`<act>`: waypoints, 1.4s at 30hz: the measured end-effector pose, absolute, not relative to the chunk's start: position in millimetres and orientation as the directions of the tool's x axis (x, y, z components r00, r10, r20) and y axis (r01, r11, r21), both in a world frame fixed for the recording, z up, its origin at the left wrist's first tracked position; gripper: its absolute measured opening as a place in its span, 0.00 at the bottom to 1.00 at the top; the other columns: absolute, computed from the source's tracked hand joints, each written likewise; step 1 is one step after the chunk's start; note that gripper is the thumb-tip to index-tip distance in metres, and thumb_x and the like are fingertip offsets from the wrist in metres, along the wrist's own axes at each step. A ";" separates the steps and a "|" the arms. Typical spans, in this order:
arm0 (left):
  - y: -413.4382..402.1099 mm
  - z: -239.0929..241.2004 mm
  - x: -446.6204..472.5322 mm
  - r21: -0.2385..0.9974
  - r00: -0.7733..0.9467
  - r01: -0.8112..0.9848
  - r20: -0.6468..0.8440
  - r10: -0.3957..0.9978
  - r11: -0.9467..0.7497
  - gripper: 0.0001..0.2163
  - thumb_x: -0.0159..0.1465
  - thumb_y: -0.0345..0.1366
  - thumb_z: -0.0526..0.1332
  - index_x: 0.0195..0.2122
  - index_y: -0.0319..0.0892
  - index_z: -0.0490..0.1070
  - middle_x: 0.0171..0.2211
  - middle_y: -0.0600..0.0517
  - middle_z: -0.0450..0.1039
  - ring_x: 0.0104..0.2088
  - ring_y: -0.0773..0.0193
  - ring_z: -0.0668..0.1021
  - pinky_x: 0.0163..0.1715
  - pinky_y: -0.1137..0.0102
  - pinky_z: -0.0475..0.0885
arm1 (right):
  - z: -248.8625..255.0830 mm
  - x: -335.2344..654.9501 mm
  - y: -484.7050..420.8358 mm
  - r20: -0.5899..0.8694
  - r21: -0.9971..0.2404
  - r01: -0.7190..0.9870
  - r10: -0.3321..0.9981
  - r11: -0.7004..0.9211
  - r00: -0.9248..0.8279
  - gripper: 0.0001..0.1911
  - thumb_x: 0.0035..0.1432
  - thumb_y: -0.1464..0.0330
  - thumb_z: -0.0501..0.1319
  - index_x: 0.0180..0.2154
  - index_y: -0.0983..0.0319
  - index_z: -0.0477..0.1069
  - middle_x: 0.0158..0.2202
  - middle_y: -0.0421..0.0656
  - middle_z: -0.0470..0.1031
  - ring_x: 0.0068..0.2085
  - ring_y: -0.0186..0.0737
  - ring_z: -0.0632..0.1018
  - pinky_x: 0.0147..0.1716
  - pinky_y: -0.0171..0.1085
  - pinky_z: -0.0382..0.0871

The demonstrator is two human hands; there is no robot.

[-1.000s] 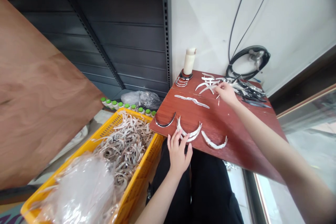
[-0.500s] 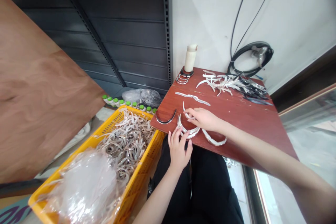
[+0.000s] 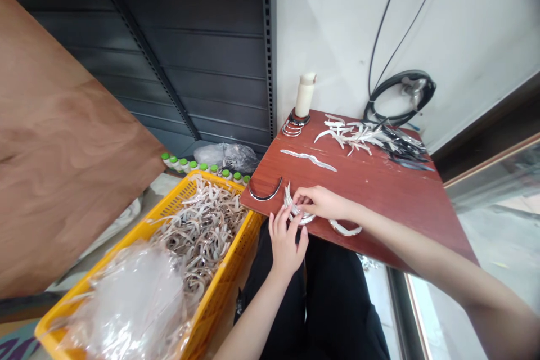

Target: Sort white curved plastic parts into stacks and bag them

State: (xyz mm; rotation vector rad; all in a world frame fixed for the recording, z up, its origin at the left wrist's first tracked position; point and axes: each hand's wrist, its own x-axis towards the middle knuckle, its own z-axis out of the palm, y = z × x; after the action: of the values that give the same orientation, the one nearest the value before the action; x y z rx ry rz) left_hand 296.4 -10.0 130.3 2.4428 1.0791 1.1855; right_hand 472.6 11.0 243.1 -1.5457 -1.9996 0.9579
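A nested stack of thin, C-shaped white bands (image 3: 288, 197) lies near the front edge of the red-brown table (image 3: 392, 202). My right hand (image 3: 318, 201) is over the stack, thumb and fingers pinched on a curved white band that they mostly hide. With its fingers apart, my left hand (image 3: 287, 239) rests its fingertips on the stack's near-left side. To the right, partly under my right forearm, is another curved white band (image 3: 345, 229). A black C-shaped band (image 3: 265, 197) lies at the table's left corner.
A wavy white strip (image 3: 307, 158) lies farther back. White and dark strips (image 3: 371, 138) are heaped at the rear. A cream cylinder (image 3: 305, 95) stands beside curved bands. On the left, a yellow crate (image 3: 228, 278) holds many curved strips and a plastic bag (image 3: 135, 298).
My right hand has come down and toward me, bringing a curved white band onto the stack. My left hand has barely moved.
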 end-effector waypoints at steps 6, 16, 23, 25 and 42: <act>-10.0 130.0 296.9 0.488 0.405 0.521 0.581 0.706 -0.701 0.18 0.66 0.33 0.56 0.57 0.47 0.67 0.62 0.44 0.63 0.64 0.53 0.65 0.66 0.47 0.50 | 253.3 525.5 36.9 0.112 -0.493 0.866 0.981 -0.081 0.155 0.09 0.62 0.65 0.58 0.43 0.59 0.73 0.40 0.42 0.80 0.39 0.39 0.79 0.40 0.35 0.68; -10.7 128.5 296.9 0.487 0.405 0.520 0.583 0.704 -0.702 0.18 0.66 0.32 0.56 0.57 0.47 0.67 0.62 0.44 0.63 0.64 0.53 0.64 0.66 0.47 0.49 | 240.0 631.7 92.8 0.369 0.005 0.872 0.811 -0.490 0.454 0.16 0.64 0.64 0.55 0.42 0.69 0.76 0.47 0.58 0.76 0.50 0.58 0.71 0.50 0.50 0.58; -10.2 129.8 296.1 0.486 0.416 0.518 0.577 0.704 -0.704 0.18 0.66 0.32 0.56 0.58 0.47 0.67 0.62 0.44 0.62 0.64 0.53 0.63 0.66 0.47 0.48 | 224.7 634.9 102.8 0.379 -0.051 0.842 0.769 -0.538 0.514 0.13 0.60 0.71 0.54 0.38 0.71 0.76 0.44 0.61 0.76 0.52 0.60 0.69 0.52 0.53 0.54; -10.0 129.8 296.1 0.485 0.418 0.516 0.576 0.702 -0.706 0.18 0.66 0.32 0.56 0.58 0.47 0.67 0.62 0.44 0.63 0.64 0.53 0.63 0.66 0.47 0.48 | 228.4 634.4 103.3 0.357 -0.247 0.808 0.724 -0.536 0.590 0.12 0.60 0.70 0.55 0.35 0.69 0.75 0.42 0.61 0.76 0.51 0.60 0.71 0.53 0.54 0.55; -10.4 129.3 297.0 0.503 0.402 0.511 0.577 0.711 -0.698 0.18 0.66 0.33 0.56 0.57 0.48 0.67 0.61 0.45 0.64 0.64 0.53 0.64 0.66 0.48 0.49 | 280.8 575.6 43.5 -0.304 -0.872 0.292 0.903 -0.392 0.303 0.09 0.50 0.68 0.63 0.34 0.64 0.77 0.19 0.36 0.65 0.19 0.27 0.61 0.18 0.29 0.52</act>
State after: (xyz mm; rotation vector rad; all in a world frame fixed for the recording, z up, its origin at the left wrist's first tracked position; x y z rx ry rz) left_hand 297.0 -10.4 129.3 2.4146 1.0747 1.1767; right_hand 575.6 43.5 280.8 -1.8548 -1.0665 1.0815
